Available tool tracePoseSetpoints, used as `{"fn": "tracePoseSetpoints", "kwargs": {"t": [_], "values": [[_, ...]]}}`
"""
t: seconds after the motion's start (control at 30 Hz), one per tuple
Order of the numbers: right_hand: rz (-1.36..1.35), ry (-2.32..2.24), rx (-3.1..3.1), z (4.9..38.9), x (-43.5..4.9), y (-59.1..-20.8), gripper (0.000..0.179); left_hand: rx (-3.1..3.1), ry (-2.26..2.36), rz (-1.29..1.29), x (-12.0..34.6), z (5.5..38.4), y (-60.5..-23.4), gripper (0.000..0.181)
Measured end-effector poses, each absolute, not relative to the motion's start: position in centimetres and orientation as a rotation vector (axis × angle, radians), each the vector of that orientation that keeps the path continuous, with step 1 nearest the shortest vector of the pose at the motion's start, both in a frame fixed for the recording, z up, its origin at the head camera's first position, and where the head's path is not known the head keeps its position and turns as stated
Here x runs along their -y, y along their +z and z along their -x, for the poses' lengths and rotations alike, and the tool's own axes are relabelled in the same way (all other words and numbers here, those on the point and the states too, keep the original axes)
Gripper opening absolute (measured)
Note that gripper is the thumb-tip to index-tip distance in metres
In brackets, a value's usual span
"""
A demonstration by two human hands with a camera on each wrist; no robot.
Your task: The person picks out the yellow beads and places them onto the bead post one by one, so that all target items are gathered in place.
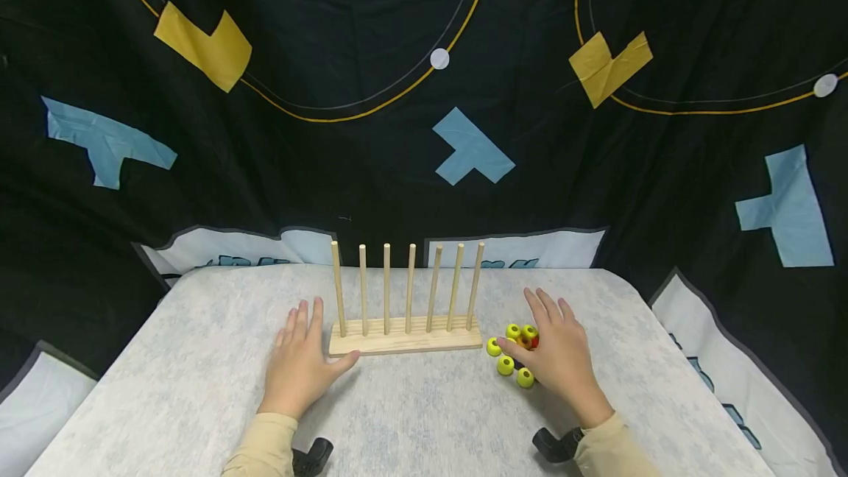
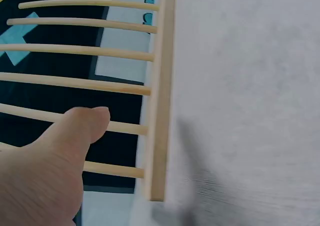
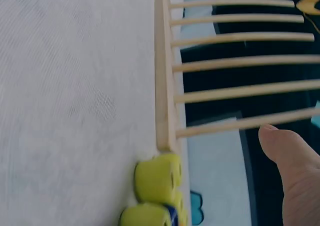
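Observation:
A pale wooden peg rack (image 1: 405,343) stands on the table, with several upright dowels along its flat base. My left hand (image 1: 301,363) is beside the rack's left end, fingers spread and thumb stretched toward the base's front corner. In the left wrist view its thumb (image 2: 75,136) overlaps the dowels. At the right of the rack lies a small cluster of beads with holes, mostly yellow beads (image 1: 506,366), with an orange bead (image 1: 523,342) and a red one among them. Over the cluster's right side is my right hand (image 1: 559,352), fingers extended, hiding part of it. Neither hand holds anything.
The light grey table (image 1: 411,418) has rounded far corners. Behind it hangs a dark cloth (image 1: 371,182) with yellow and blue patches. Black curved wrist mounts (image 1: 556,445) stick out at both sleeves, low over the table.

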State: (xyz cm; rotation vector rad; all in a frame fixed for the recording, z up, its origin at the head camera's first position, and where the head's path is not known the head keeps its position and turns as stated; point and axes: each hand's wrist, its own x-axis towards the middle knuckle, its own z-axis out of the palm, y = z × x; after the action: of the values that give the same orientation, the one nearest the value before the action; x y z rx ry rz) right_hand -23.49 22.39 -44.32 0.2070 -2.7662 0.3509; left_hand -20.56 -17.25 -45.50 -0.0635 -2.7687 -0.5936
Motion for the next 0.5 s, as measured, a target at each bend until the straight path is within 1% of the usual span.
{"fn": "tracePoseSetpoints", "kwargs": {"t": [0.23, 0.5], "values": [[-0.175, 0.519, 2.789, 23.9, -24.5, -45.6, 0.098, 2.789, -0.639, 0.064, 17.7, 21.0, -46.8, 0.103], [-0.158, 0.662, 2.845, 24.1, -27.0, -46.1, 0.093, 2.798, -0.725, 0.078, 18.0, 21.3, -48.0, 0.1]]}}
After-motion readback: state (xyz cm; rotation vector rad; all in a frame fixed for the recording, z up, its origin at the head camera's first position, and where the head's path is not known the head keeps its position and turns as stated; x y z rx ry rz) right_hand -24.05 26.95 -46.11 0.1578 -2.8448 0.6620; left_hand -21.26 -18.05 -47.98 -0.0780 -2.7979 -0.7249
